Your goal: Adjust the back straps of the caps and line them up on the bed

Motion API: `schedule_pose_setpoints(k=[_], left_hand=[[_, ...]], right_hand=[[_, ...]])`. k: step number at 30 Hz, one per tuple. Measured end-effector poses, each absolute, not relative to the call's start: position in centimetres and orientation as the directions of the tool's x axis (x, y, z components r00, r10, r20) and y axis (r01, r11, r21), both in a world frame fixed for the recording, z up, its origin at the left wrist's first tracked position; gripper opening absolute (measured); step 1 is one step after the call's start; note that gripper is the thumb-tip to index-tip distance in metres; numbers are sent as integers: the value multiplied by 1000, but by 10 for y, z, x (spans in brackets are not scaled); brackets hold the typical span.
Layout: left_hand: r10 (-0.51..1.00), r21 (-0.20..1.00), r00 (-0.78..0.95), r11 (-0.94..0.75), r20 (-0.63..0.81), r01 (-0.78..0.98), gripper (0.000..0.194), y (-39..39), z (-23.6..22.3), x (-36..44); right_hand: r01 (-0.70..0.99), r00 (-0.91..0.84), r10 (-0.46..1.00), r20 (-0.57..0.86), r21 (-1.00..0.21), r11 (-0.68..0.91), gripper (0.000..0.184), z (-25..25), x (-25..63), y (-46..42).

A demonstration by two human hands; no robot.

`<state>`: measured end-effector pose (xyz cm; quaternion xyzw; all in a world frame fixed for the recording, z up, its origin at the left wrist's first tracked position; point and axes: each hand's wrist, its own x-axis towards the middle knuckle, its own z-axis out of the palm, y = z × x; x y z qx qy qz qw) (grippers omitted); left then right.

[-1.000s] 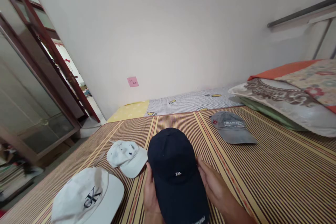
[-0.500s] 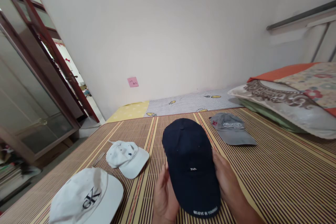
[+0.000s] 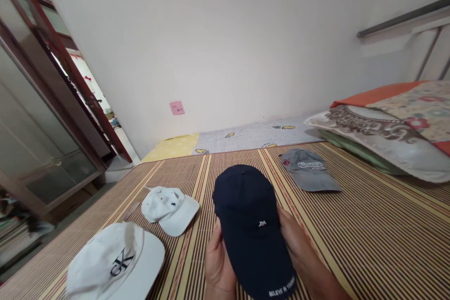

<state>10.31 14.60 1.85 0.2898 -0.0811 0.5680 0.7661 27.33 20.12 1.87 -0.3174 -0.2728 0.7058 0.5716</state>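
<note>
Navy cap point(image 3: 248, 239) — held between left hand point(image 3: 218, 260) and right hand point(image 3: 298, 242).

Mat point(image 3: 383, 229) open past right hand point(image 3: 294, 239) — white caps point(image 3: 114, 262) (two) block left.

A flat mat point(image 3: 379, 225) in narrow tan and dark stripes covered the bed point(image 3: 176, 144). On the mat lay a black-lettered white cloth cap point(image 3: 100, 262), just beyond it a dark-emblemed white cloth cap point(image 3: 168, 213), farther right a faded grey cloth cap point(image 3: 311, 173), and flat green cloth bedding point(image 3: 365, 154) under a pale, brown-scrolled pillow point(image 3: 415, 157).
</note>
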Motion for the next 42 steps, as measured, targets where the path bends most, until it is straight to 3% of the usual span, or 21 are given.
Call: schedule_pose_setpoints(k=[7, 20, 28, 35, 42], left_hand=[[893, 350, 232, 91, 386, -932, 56, 145, 21, 98], [978, 471, 140, 51, 156, -880, 42, 148, 4, 95], [931, 450, 194, 36, 309, -892, 49, 147, 4, 94], [858, 372, 307, 149, 412, -916, 57, 147, 22, 99], [876, 313, 236, 105, 420, -944, 58, 148, 22, 97]], right_hand=[[-637, -177, 977, -119, -743, -206, 39, 22, 271, 199], [-613, -132, 987, -93, -775, -155, 39, 21, 273, 201], [-609, -173, 983, -68, -776, -161, 37, 23, 273, 199], [-583, -139, 989, -61, -802, -131, 37, 21, 274, 200], [-556, -110, 992, -61, -824, -113, 38, 20, 277, 202]])
